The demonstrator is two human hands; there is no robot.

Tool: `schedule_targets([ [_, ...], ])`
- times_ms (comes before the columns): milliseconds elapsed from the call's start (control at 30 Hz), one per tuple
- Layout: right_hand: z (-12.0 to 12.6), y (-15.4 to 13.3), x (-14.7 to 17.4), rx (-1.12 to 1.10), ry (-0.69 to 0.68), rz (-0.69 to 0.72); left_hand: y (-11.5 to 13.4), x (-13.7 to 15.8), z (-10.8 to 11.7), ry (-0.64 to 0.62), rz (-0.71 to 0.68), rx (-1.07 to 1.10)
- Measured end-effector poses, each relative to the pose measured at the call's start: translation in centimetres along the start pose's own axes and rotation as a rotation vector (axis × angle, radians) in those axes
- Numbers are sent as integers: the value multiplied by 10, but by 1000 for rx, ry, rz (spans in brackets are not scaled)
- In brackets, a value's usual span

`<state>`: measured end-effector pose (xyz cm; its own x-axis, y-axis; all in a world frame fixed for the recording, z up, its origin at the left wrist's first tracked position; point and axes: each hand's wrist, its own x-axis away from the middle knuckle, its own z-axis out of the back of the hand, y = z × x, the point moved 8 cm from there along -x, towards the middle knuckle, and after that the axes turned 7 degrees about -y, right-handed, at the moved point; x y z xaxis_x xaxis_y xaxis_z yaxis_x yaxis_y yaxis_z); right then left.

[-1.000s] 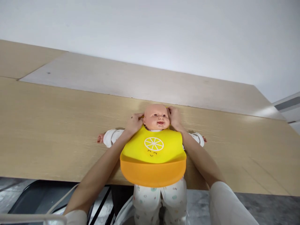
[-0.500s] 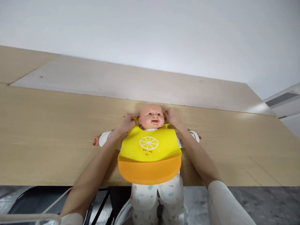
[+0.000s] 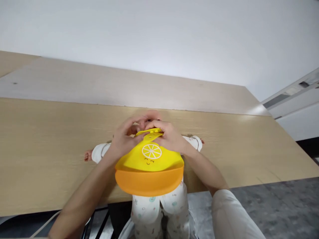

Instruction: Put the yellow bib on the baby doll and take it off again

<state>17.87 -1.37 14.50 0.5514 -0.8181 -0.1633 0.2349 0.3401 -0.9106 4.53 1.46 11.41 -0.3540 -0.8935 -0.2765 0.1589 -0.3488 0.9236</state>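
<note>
A baby doll (image 3: 149, 114) in white patterned clothes lies on its back on the wooden table, arms spread sideways and legs toward me. Over its chest lies a yellow bib (image 3: 134, 161) with a lemon-slice print, a smiling face and an orange catch pocket. My left hand (image 3: 123, 136) pinches one neck strap of the bib at the doll's chin. From the other side, my right hand (image 3: 170, 136) grips the strap with the small knobs. Both straps meet in front of the neck. My fingers cover most of the doll's face.
The wooden table (image 3: 50, 142) runs left and right, with a paler board (image 3: 112, 83) behind it against the white wall (image 3: 149, 36). Below the front edge are a dark chair (image 3: 22, 227) at left and a grey floor (image 3: 274, 205) at right.
Both hands have come from beside the doll's head to the front of its neck, bringing the bib's straps together over the chin. The view has shifted slightly to the right.
</note>
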Motion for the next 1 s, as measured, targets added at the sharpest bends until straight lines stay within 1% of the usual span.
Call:
schedule_targets([
  [33, -2, 0, 0, 31, 20, 5, 2, 1, -3, -31, -10, -9],
  [100, 4, 4, 3, 33, 77, -33, 3, 1, -4, -85, -52, -7],
  [133, 12, 7, 7, 0, 112, -73, 2, 0, -1, -88, -84, -2],
  [167, 24, 10, 13, -26, 163, -121, 1, -1, 6, -57, -114, -8],
  [200, 40, 13, 22, -31, 235, -175, -2, -2, 16, 22, -137, -35],
  [233, 58, 17, 34, -9, 318, -233, -5, -2, 30, 146, -155, -90],
  [300, 100, 22, 66, 108, 501, -327, -8, 3, 54, 419, -166, -263],
  [333, 122, 25, 84, 161, 590, -365, -9, 5, 61, 513, -159, -353],
  [367, 142, 29, 103, 191, 668, -399, -11, 6, 65, 566, -150, -433],
  [400, 161, 36, 122, 209, 735, -442, -13, 4, 66, 578, -137, -497],
  [500, 208, 60, 177, 268, 873, -591, -21, -2, 60, 530, -75, -626],
  [600, 244, 83, 228, 272, 1020, -727, -31, -8, 51, 468, 9, -733],
  [700, 266, 108, 267, 192, 1059, -818, -40, -11, 44, 400, 85, -807],
  [833, 292, 136, 307, 171, 1104, -893, -51, -13, 39, 345, 118, -848],
  [1000, 321, 155, 344, 195, 1189, -962, -61, -16, 34, 295, 140, -882],
])
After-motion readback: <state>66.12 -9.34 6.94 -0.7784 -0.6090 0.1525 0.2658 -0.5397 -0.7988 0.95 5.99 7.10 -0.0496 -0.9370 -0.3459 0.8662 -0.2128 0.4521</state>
